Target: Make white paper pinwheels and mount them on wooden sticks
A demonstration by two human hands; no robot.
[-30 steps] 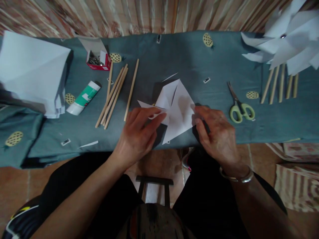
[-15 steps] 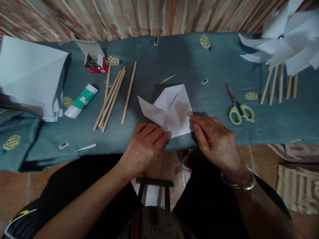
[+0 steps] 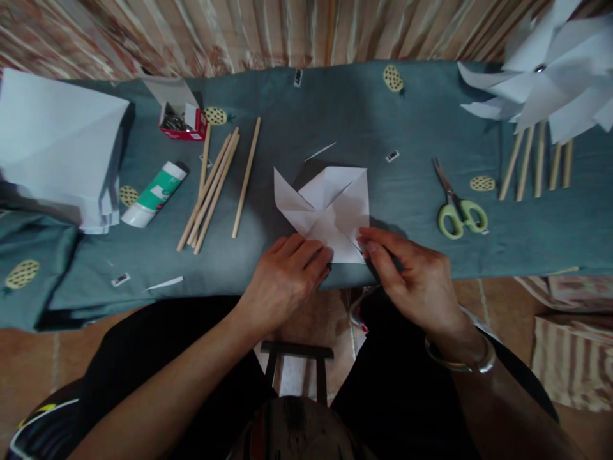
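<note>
A white paper pinwheel point(image 3: 330, 207) with slit, partly folded blades lies near the front edge of the cloth-covered table. My left hand point(image 3: 292, 271) is at its lower left edge, fingers curled together and pressing the paper. At the lower right, my right hand point(image 3: 407, 271) pinches a corner of the paper between thumb and index finger. To the right of that hand lies a pair of green-handled scissors point(image 3: 462, 217). Left of the pinwheel rests a single wooden stick point(image 3: 247, 179), with several more wooden sticks point(image 3: 211, 191) in a loose bundle beside it.
Far left is a stack of white paper point(image 3: 57, 140), near a glue stick point(image 3: 154, 193) and an open red box of metal pins point(image 3: 182, 122). Finished white pinwheels point(image 3: 541, 83) on sticks lie at the far right. Thin paper scraps point(image 3: 165, 283) lie on the teal cloth point(image 3: 335, 115).
The paper pinwheel has turned slightly and lies flatter. My right hand has shifted slightly left and down, to the lower right corner; my left hand keeps pressing.
</note>
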